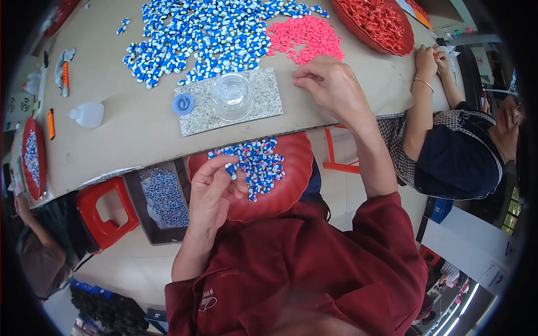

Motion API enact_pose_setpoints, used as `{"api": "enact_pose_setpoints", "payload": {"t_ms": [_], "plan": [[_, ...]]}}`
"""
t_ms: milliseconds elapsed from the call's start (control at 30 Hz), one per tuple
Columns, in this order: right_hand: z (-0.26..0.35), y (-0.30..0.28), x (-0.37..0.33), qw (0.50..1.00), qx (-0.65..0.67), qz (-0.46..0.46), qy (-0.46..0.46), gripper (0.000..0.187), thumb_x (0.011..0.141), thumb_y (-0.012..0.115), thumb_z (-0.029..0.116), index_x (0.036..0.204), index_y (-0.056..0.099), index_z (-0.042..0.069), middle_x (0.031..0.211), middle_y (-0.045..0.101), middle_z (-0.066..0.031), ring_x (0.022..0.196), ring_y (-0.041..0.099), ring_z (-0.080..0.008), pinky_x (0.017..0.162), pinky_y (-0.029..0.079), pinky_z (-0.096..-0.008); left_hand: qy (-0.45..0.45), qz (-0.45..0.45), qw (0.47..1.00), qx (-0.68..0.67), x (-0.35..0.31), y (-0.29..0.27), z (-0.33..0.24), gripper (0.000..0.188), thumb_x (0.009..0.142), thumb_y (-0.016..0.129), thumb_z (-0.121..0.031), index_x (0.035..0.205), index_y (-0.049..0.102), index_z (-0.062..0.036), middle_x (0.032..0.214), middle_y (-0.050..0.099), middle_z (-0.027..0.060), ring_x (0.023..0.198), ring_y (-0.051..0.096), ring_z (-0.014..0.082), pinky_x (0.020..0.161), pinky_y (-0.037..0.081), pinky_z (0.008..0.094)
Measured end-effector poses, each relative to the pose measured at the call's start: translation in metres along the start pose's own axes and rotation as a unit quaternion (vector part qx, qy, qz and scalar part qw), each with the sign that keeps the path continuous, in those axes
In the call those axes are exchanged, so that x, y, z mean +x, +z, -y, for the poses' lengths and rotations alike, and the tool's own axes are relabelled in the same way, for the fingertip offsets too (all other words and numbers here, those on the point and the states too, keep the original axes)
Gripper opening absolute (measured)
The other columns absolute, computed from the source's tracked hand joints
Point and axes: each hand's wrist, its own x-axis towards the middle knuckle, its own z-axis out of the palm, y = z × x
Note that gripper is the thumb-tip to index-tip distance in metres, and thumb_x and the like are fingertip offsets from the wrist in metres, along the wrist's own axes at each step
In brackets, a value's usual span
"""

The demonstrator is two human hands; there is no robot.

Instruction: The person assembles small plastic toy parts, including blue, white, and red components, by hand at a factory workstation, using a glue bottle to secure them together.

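My left hand (211,187) is raised over the red scalloped basin (294,190) at my lap, thumb and fingers closed on a small blue-and-white figure piece (231,170). Similar pieces, some with pink bits, lie in that basin. Above the table, to the right of the stone slab, my right hand (334,84) has its thumb and forefinger pinched together; what sits between the tips is too small to make out. A round clear dish (232,96) and a small blue cup (183,103) stand on the speckled slab (266,95). Just beyond my right hand lies a pile of small pink pieces (305,39).
A large heap of blue-and-white pieces (202,39) covers the table's far middle. A red tray of red pieces (378,25) is at far right, near a co-worker's hands (431,63). At left are a white squeeze bottle (88,115), orange cutter (51,124) and crate (165,199).
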Motion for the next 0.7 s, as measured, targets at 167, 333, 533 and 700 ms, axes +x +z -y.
{"api": "enact_pose_setpoints", "payload": {"t_ms": [167, 333, 533, 700], "plan": [[0.007, 0.004, -0.001, 0.996, -0.075, -0.026, -0.05, 0.008, 0.077, 0.065, 0.008, 0.08, 0.068, 0.001, 0.078, 0.063, -0.0137, 0.084, 0.061, -0.0298, 0.075, 0.049, -0.0407, -0.002, -0.029, 0.999, 0.031, 0.005, 0.008, 0.001, 0.022, 0.097, 0.058, -0.015, 0.114, 0.059, -0.0018, 0.09, 0.067, 0.0118, 0.073, 0.065, 0.0144, 0.061, 0.053, 0.0242], [0.009, 0.015, -0.006, 0.977, -0.165, -0.095, -0.099, 0.008, 0.075, 0.066, 0.005, 0.079, 0.064, -0.001, 0.078, 0.06, -0.0137, 0.079, 0.059, -0.0312, 0.07, 0.049, -0.0409, 0.003, -0.006, 0.997, 0.073, 0.02, 0.02, 0.006, 0.023, 0.097, 0.056, -0.01, 0.117, 0.061, -0.0005, 0.093, 0.067, 0.0121, 0.074, 0.066, 0.0145, 0.06, 0.053, 0.0249], [0.04, 0.012, -0.038, 0.979, 0.194, -0.068, 0.014, 0.006, 0.081, 0.065, 0.002, 0.086, 0.065, -0.001, 0.086, 0.062, -0.0093, 0.077, 0.062, -0.0205, 0.065, 0.049, -0.0309, 0.001, 0.02, 0.997, 0.078, 0.039, 0.043, 0.008, 0.025, 0.095, 0.058, -0.009, 0.118, 0.062, 0.0011, 0.094, 0.068, 0.012, 0.074, 0.066, 0.0147, 0.06, 0.053, 0.0252], [0.062, 0.03, -0.064, 0.931, 0.346, -0.102, 0.046, 0.009, 0.083, 0.065, -0.001, 0.092, 0.067, 0.0, 0.087, 0.063, -0.0073, 0.077, 0.061, -0.0155, 0.064, 0.049, -0.0287, 0.034, 0.019, 0.997, 0.062, 0.05, 0.054, 0.008, 0.023, 0.093, 0.062, -0.007, 0.113, 0.064, 0.0024, 0.092, 0.068, 0.0112, 0.072, 0.066, 0.014, 0.061, 0.055, 0.0247]]}}
